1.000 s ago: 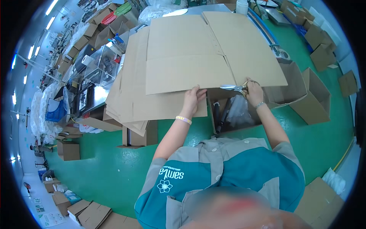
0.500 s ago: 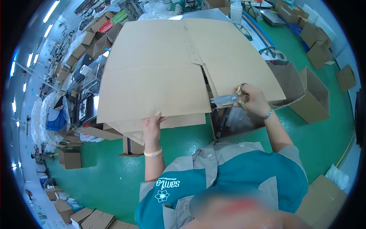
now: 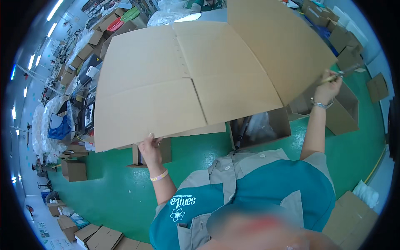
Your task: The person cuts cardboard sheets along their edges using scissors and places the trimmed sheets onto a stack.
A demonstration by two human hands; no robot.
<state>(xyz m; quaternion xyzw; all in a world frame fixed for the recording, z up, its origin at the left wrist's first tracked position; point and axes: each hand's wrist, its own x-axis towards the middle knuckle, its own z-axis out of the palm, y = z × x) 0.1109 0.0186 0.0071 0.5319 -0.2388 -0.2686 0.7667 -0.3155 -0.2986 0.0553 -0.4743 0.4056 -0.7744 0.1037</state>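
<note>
A large, flattened brown cardboard sheet (image 3: 146,96) spreads out in front of me, creased into panels. A slit runs from its near edge up to the middle. My left hand (image 3: 151,150) pinches the near-left edge, thumb on top and fingers underneath. At the far right, my right hand (image 3: 328,88) is closed around a pair of scissors (image 3: 341,74) whose blades point away to the right. That hand also touches the corner of the raised right panel; whether it grips the cardboard too is unclear.
Below the sheet stands an open carton (image 3: 266,129) with black tube-like items and clear plastic inside. More open boxes (image 3: 343,110) stand on the green floor at right. A small carton (image 3: 156,153) is under my left hand. Machines and a blue basket (image 3: 60,128) line the left.
The cardboard has shifted left, and another panel has unfolded up and out on the right. My right hand has moved right and outward with the scissors; my left hand has moved slightly left and nearer.
</note>
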